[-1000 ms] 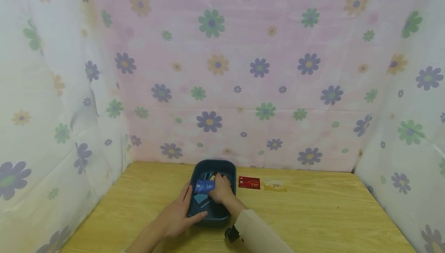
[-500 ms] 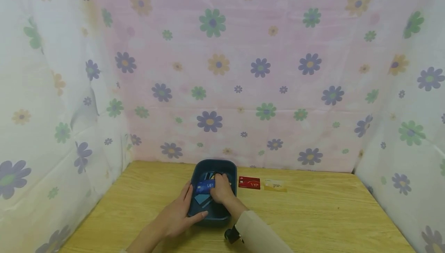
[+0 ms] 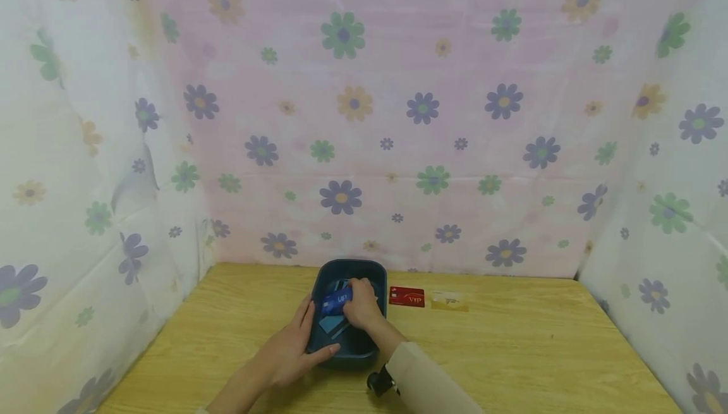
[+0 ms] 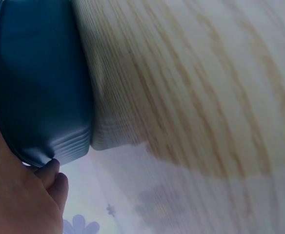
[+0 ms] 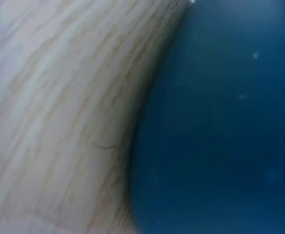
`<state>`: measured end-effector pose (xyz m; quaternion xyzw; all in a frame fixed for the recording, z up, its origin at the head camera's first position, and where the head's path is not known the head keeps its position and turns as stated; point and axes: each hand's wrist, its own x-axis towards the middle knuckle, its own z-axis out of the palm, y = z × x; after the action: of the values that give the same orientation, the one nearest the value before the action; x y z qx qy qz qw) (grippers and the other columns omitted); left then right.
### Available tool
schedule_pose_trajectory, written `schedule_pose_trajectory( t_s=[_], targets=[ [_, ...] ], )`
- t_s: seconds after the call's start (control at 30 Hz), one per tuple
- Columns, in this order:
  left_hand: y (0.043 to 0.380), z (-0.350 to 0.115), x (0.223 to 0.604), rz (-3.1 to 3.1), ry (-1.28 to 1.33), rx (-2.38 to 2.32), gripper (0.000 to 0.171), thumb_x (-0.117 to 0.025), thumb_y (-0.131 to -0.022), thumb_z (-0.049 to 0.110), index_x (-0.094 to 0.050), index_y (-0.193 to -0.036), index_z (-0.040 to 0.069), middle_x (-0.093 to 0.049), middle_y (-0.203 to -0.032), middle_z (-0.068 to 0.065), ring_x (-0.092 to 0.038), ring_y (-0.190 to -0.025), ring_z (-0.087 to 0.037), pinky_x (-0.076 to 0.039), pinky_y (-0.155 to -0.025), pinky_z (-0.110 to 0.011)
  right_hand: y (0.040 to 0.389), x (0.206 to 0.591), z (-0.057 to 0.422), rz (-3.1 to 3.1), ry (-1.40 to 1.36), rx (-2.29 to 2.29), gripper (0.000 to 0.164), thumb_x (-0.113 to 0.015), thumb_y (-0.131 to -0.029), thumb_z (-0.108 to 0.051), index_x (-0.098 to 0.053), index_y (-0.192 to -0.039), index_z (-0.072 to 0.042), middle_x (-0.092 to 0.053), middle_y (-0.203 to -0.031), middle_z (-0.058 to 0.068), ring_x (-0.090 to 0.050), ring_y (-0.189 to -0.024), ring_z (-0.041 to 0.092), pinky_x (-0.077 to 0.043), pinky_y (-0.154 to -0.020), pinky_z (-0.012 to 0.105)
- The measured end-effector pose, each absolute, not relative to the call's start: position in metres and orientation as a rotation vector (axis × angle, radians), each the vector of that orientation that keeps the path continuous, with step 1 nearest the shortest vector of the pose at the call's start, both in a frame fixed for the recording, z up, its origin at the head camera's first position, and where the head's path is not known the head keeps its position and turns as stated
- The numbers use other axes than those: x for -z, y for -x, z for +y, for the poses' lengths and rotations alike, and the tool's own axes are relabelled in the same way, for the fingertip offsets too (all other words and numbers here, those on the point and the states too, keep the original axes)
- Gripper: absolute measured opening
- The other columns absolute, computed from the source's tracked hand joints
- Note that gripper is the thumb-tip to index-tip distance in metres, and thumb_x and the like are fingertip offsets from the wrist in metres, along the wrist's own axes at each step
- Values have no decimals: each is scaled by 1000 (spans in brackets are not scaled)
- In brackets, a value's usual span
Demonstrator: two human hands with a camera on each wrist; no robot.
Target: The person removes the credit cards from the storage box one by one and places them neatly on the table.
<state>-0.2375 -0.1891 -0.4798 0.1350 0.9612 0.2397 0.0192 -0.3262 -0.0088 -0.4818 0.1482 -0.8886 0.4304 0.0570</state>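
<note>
In the head view, a dark blue plastic bin (image 3: 352, 352) stands on the wooden table. My left hand (image 3: 290, 347) holds its left side, with the fingers along the outer wall and the thumb over the near rim. The left wrist view shows fingertips (image 4: 49, 174) against the outer wall. Inside the bin, my right hand (image 3: 363, 303) grips the right end of a blue VIP card (image 3: 337, 301), which is tilted. Its fingertips are partly hidden. Under that card lie a light blue card (image 3: 332, 323) with a dark stripe and other cards. The right wrist view shows only bin wall and tabletop.
A red VIP card (image 3: 406, 296) and a pale gold card (image 3: 449, 301) lie side by side on the table (image 3: 512, 351), right of the bin. A flowered cloth (image 3: 398, 117) closes off the back and both sides. Behind the bin, the cloth is close.
My right hand has risen slightly in the bin, and the blue VIP card has tilted with it. A yellow card by the fingertips is now hidden. The left hand keeps its place.
</note>
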Motion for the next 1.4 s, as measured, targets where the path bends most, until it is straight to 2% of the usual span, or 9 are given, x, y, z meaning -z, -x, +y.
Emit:
schedule_pose_trajectory(
  t_s=[0.13,0.33,0.57,0.7,0.83,1.07,1.3,1.4],
  targets=[
    [239,-189,480,2985,-406,-728,112,-53,-91,77,-16,-162,-2,-7,-171,-17,-43,-143,-42,-44,-107,-56,324,480,-9,-2673,-462,-1305,41,-64,-83,10,-63,-124,11,-57,-117,25,-56,-111,39,-37,-104,71],
    [238,-189,480,3001,-412,-719,112,-53,-91,76,-18,-162,-3,-8,-171,-18,-43,-142,-43,-44,-107,-56,323,477,-9,-2636,-512,-1297,38,-63,-89,8,-63,-127,8,-58,-120,22,-58,-111,35,-48,-101,56],
    [238,-188,479,3011,-438,-736,112,-54,-92,75,-17,-162,-3,-9,-171,-19,-44,-141,-44,-45,-106,-57,321,463,-1,-2568,-561,-1276,37,-64,-88,11,-65,-125,7,-63,-116,21,-61,-108,33,-51,-99,50],
    [239,-189,480,3015,-434,-736,112,-55,-91,75,-18,-162,-4,-9,-170,-19,-45,-140,-44,-46,-105,-57,316,453,7,-2568,-600,-1289,39,-64,-89,11,-65,-127,5,-65,-115,19,-63,-97,26,-57,-83,40],
    [238,-191,482,3013,-429,-732,113,-56,-91,75,-18,-162,-4,-10,-170,-19,-45,-140,-44,-46,-105,-57,309,444,17,-2565,-632,-1425,41,-61,-91,14,-62,-131,6,-63,-119,20,-62,-87,22,-58,-66,28],
    [237,-192,483,2994,-422,-737,113,-55,-91,76,-17,-162,-3,-7,-171,-17,-45,-140,-44,-46,-104,-57,303,439,33,-2572,-623,-1444,39,-61,-94,10,-62,-132,3,-62,-129,20,-63,-105,28,-57,-80,37],
    [238,-192,485,2976,-390,-735,115,-53,-89,79,-13,-163,0,-3,-172,-14,-42,-143,-44,-44,-107,-57,302,441,51,-2557,-610,-1531,39,-59,-94,13,-61,-132,4,-63,-124,24,-66,-103,33,-59,-72,35],
    [239,-193,485,2972,-386,-750,115,-53,-89,79,-11,-164,1,-2,-172,-14,-41,-143,-44,-43,-107,-58,303,441,59,-2529,-614,-1580,39,-58,-94,14,-61,-132,5,-61,-123,27,-66,-97,33,-60,-72,42]
  ],
)
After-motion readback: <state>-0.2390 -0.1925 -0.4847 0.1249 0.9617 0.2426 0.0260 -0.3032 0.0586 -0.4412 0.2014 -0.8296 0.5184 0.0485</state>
